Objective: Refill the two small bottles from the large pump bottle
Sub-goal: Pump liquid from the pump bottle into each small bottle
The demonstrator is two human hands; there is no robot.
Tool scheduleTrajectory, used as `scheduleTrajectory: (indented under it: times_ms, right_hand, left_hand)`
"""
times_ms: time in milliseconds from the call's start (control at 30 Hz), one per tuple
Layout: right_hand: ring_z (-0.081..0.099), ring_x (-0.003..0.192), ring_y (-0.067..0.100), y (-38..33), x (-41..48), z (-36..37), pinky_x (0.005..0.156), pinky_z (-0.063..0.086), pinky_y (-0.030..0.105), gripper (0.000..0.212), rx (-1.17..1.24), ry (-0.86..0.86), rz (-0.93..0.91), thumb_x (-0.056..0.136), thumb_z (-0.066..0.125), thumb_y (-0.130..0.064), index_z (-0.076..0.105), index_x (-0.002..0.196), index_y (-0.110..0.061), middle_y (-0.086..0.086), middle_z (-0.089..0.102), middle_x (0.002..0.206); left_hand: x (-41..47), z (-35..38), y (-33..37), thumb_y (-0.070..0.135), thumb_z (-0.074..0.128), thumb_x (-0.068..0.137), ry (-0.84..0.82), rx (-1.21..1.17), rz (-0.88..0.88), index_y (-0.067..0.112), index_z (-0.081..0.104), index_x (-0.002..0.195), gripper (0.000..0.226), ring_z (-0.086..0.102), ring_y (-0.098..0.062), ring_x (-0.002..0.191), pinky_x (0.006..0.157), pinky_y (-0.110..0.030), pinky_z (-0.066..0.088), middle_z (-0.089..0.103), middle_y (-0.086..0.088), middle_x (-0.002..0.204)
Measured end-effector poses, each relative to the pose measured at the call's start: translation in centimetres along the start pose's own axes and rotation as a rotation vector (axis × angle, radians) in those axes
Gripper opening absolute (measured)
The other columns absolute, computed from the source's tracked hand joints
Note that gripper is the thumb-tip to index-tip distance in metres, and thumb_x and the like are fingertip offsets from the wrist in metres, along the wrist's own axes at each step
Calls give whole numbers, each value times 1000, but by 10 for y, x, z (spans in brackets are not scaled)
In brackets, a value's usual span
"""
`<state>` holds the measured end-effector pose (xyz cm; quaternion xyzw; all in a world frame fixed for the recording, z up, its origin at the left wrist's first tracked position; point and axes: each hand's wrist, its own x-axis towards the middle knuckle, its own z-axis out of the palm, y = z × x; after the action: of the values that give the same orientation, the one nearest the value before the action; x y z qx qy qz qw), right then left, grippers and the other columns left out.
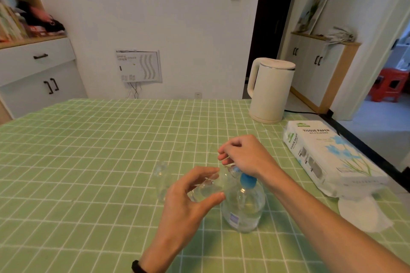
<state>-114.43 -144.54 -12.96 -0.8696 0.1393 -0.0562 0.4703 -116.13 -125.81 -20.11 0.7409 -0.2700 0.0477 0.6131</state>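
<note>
A large clear pump bottle (pixel 244 208) with a blue collar stands on the green checked tablecloth, near the middle. My right hand (pixel 244 157) rests on top of its pump head, fingers loosely curled; only the nozzle tip (pixel 235 170) shows under the hand. My left hand (pixel 190 201) grips a small clear bottle (pixel 209 186), tilted with its mouth toward the nozzle. A second small clear bottle (pixel 161 180) stands upright just left of my left hand, touched by neither hand. I cannot tell the liquid level in either small bottle.
A cream electric kettle (pixel 269 91) stands at the table's far right, its black cord running off the edge. A pack of tissue paper (pixel 321 157) lies at the right, with a loose white sheet (pixel 359 215) in front of it. The table edge (pixel 363 146) is close on the right.
</note>
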Motion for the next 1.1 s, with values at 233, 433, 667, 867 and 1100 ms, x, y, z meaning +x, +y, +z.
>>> scheduleTrajectory:
  times_ms: [233,433,667,867,1100]
  right_hand:
    - [77,79,12,6,0,3,70,58,23,24,-13,1,22,100,58,-15,77,86,-18,-2,80,86]
    - [78,82,14,4,-3,2,84,62,34,23,-39,-6,32,99,59,-18,80,89,-15,-4,80,87]
    - [78,81,11,-4,-1,-2,74,58,28,20,-81,-37,-3,99,63,-24,79,90,-19,-6,80,88]
    - [77,79,11,4,1,3,71,55,24,22,-38,-24,42,100,58,-17,79,93,-14,-3,80,88]
    - [78,80,13,6,-1,2,79,60,28,23,-40,-16,40,99,58,-17,80,92,-14,-4,80,86]
  left_hand:
    - [-2,3,-3,20,91,77,-6,-19,-9,41,75,114,46,73,-5,112,100,-14,50,79,19,111]
    - [-3,2,0,18,92,77,1,-16,-19,42,75,113,47,73,-6,110,98,-14,51,79,18,109]
    - [0,-2,7,18,91,78,2,2,4,43,73,114,48,72,-1,109,97,-9,49,78,22,109]
    - [-2,1,0,17,92,77,5,-6,-10,35,76,112,43,73,-4,109,99,-15,51,79,18,108]
    - [-3,2,1,18,91,77,7,-7,-14,38,75,111,43,73,-4,109,99,-15,51,79,19,108]
